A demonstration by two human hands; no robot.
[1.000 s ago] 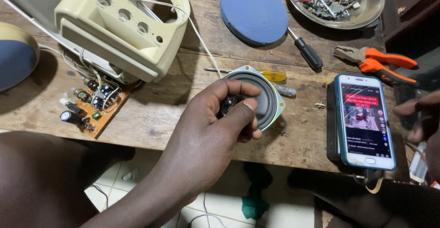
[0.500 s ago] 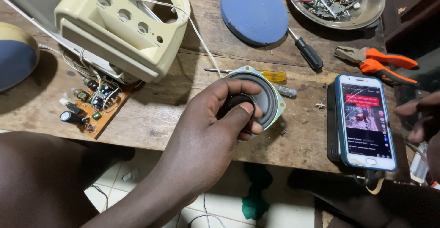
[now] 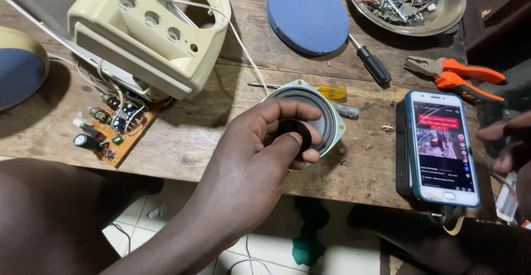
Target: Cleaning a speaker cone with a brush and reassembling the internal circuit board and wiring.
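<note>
My left hand (image 3: 260,153) reaches in from the lower left and rests on a small round speaker (image 3: 326,114) with a pale green frame, lying cone-up near the wooden table's front edge. Its thumb and fingers pinch the black centre (image 3: 293,130) of the cone. Only the curled fingers of my right hand (image 3: 509,145) show at the right edge, beside a smartphone (image 3: 442,145) with a lit screen; nothing is visible in them.
A cream plastic radio housing (image 3: 149,37) with white wires lies at the back left, next to a brown circuit board (image 3: 113,131). Behind the speaker are a blue round disc (image 3: 307,15), two screwdrivers (image 3: 370,62), orange pliers (image 3: 464,76) and a metal bowl (image 3: 442,17) of parts.
My left thumb and fingers have shifted slightly on the speaker's black centre. The speaker, the phone and my right hand have barely moved.
</note>
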